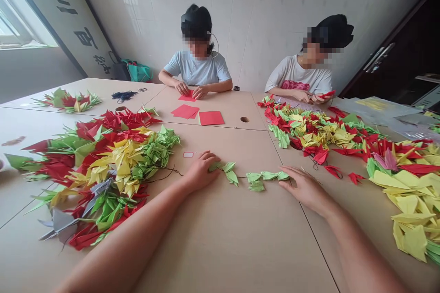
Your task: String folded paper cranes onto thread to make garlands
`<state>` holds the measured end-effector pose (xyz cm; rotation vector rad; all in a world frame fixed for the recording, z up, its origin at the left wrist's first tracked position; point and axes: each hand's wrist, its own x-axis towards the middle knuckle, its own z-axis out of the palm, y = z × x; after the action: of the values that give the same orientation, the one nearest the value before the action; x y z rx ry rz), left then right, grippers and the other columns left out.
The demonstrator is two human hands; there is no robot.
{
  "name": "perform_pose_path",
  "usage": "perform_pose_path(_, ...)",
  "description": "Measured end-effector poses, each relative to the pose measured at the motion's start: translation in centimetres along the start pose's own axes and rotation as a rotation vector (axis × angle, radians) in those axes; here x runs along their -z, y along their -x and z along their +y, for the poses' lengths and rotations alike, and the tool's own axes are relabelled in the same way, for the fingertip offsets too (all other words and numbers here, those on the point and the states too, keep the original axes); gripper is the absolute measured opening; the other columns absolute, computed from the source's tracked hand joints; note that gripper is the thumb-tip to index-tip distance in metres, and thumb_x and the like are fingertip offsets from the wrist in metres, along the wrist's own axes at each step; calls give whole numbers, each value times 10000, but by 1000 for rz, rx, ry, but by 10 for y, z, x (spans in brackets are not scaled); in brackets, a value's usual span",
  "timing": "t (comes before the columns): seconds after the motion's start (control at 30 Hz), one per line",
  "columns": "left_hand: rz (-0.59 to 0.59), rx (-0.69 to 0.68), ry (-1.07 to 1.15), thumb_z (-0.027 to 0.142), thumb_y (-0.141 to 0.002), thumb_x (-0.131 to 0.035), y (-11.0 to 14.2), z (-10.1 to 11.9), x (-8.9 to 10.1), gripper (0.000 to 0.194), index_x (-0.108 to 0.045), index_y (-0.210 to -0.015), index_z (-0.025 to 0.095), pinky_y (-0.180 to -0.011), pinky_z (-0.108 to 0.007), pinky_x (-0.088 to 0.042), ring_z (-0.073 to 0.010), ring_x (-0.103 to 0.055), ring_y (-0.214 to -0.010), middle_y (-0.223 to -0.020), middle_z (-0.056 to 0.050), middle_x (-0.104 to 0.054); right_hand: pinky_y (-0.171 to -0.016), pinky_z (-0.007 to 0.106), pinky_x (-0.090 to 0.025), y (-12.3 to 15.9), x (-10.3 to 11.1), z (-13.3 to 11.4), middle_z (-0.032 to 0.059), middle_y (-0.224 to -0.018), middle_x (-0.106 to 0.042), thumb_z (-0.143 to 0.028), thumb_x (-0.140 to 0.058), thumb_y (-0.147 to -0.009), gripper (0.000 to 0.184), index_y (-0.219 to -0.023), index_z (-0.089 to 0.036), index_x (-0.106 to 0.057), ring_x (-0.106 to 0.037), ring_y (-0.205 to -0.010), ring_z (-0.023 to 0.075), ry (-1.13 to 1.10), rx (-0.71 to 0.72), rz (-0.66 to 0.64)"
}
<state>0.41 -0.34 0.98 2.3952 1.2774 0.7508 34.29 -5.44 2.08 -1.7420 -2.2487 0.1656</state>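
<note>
Beside the left hand (201, 173), a multicoloured folded-paper heap (120, 158).

A person's left hand (201, 173) hides part of a green paper fold (214, 165), its grip unclear; both forearms (137, 233) run off the near edge. Far co-workers' (202, 71) faces are blurred; the yellow paper pile (414, 240) is cut off at right.
</note>
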Motion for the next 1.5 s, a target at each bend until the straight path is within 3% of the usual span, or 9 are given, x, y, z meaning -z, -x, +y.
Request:
perform_pose_path(0.1, 37, 68, -25, 260, -756, -522, -2, -2, 0, 282, -608, -1017, 197, -931, -405, -415, -242, -532, -1033, -1093, -92, -590, -898, 401, -477, 1, -3, -11, 84, -1168, -616, -294, -453, -829, 347, -1137, -199, -582, -569, -1082, 237, -96, -27, 7)
perform_pose_path(0.23, 67, 147, -101, 235, -769, -473, -3, -2, 3, 239, -608, -965, 211, -915, -401, -407, -230, -551, -962, -1019, -72, -607, -826, 384, -508, -3, 0, -20, 58, -1069, -651, -264, -455, -814, 292, -1053, -232, -620, -608, -992, 227, -147, -34, 29)
perform_pose_path(0.53, 81, 183, -169, 253, -772, -460, -3, -3, 5, 218, -599, -935, 213, -883, -380, -409, -228, -548, -928, -1005, -65, -605, -767, 387, -505, 1, 12, -12, 51, -1011, -636, -291, -468, -804, 255, -1006, -256, -619, -616, -924, 231, -246, -67, 17)
perform_pose_path(0.83, 60, 211, -210, 256, -777, -454, -3, -3, 6, 228, -591, -956, 214, -864, -368, -416, -238, -541, -954, -1033, -58, -599, -806, 368, -478, 7, 21, -8, 31, -1006, -605, -271, -486, -781, 178, -939, -251, -565, -585, -948, 222, -181, -72, -46)
perform_pose_path(0.97, 61, 201, -206, 261, -785, -449, -3, -3, 6, 233, -591, -963, 213, -865, -361, -418, -235, -542, -960, -1039, -59, -596, -781, 349, -486, 8, 21, -9, 29, -982, -593, -288, -499, -787, 100, -792, -247, -591, -595, -906, 214, -130, -64, -57)
perform_pose_path(1.07, 58, 210, -196, 261, -786, -448, -3, -2, 6, 230, -594, -957, 213, -867, -350, -419, -230, -545, -963, -1039, -58, -596, -792, 360, -485, 7, 20, -12, 42, -984, -596, -317, -507, -798, 154, -707, -235, -600, -593, -918, 224, -104, -56, -34)
perform_pose_path(1.23, 52, 214, -176, 258, -786, -451, -3, -1, 5, 231, -597, -956, 200, -870, -356, -412, -225, -547, -953, -1037, -63, -597, -902, 406, -440, 5, 17, -21, 71, -1176, -540, -370, -549, -796, 237, -991, -256, -624, -508, -1111, 252, -81, 27, 25)
perform_pose_path(1.4, 56, 199, -160, 236, -777, -456, -3, -2, 5, 232, -598, -956, 194, -875, -354, -409, -221, -548, -956, -1030, -66, -597, -958, 451, -398, 5, 13, -25, 97, -1222, -531, -409, -552, -799, 223, -842, -224, -669, -434, -1204, 285, -68, 41, -30)
perform_pose_path(1.5, 56, 198, -162, 222, -772, -461, -2, -3, 4, 237, -602, -960, 191, -870, -355, -412, -224, -544, -957, -1033, -69, -594, -1004, 463, -353, 5, 11, -32, 90, -1284, -490, -410, -555, -802, 270, -990, -242, -652, -371, -1258, 275, -88, 85, -28)
